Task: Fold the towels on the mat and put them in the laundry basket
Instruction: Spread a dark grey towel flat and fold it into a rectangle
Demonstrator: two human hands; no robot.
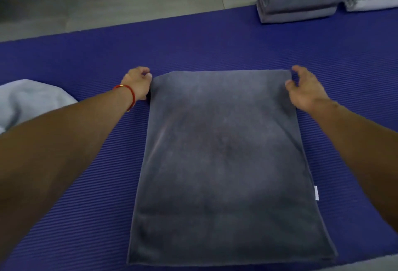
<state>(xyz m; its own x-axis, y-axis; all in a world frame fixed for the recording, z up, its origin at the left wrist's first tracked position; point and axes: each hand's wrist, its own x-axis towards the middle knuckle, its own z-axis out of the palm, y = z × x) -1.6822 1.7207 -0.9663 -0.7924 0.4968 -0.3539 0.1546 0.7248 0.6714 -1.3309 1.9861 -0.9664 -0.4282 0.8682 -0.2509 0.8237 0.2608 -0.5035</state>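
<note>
Both far corners of the grey towel (224, 158), laid flat on the mat (215, 42), are pinched by left hand (137, 83) and right hand (305, 90). Folding is judged underway; corners must be drawn nearward evenly.

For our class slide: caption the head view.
Both hands, left hand and right hand, pinch the grey towel's far corners on the blue mat.
</note>
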